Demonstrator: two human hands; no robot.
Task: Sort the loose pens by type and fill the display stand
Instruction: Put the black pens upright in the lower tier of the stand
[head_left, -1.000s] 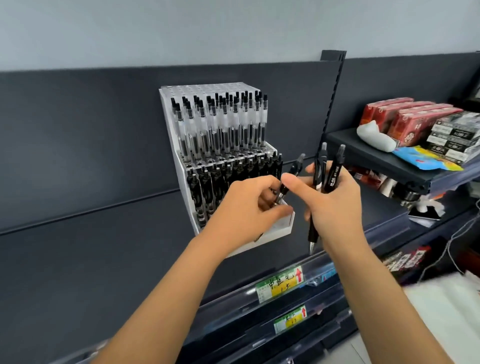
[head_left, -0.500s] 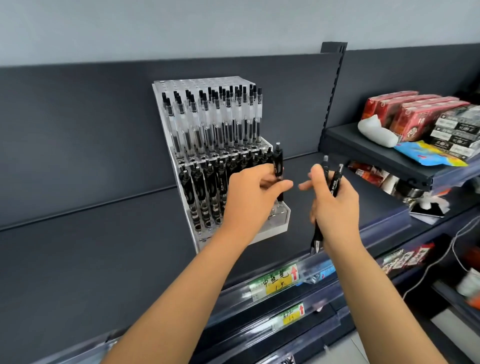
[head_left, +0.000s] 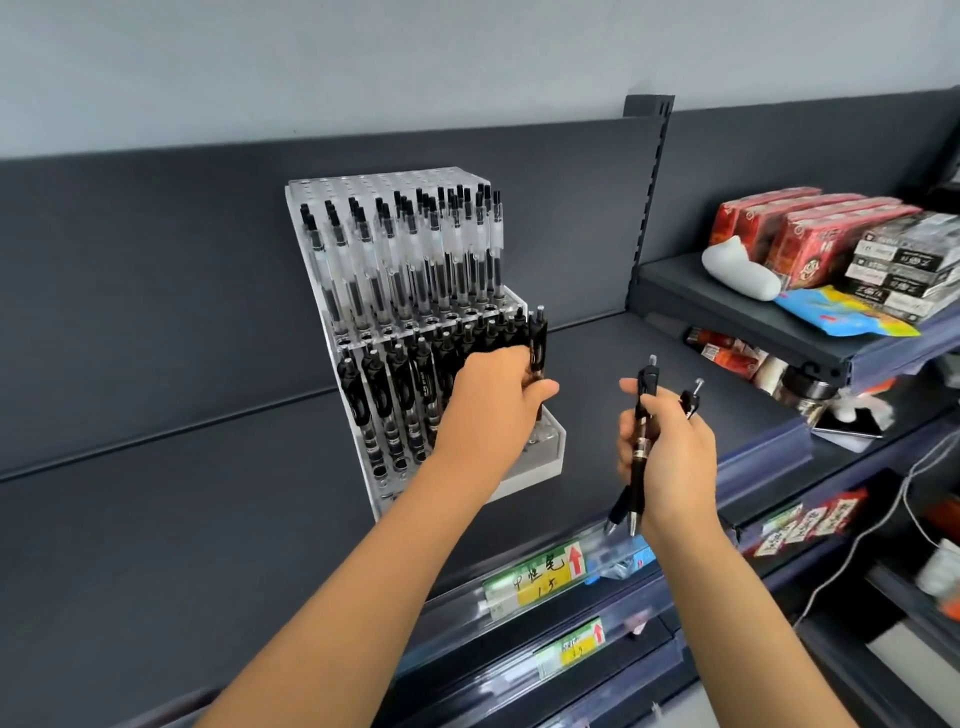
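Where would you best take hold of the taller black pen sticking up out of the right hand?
Pinch its clipped upper end, just below the clicker, coming from the left. The taller black pen stands nearly upright, and only that end is free above the right hand, whose fingers hold the barrel lower down. The second pen crowds its right side.

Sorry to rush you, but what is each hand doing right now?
Left hand: gripping one black pen at the display stand.
Right hand: gripping loose black pens.
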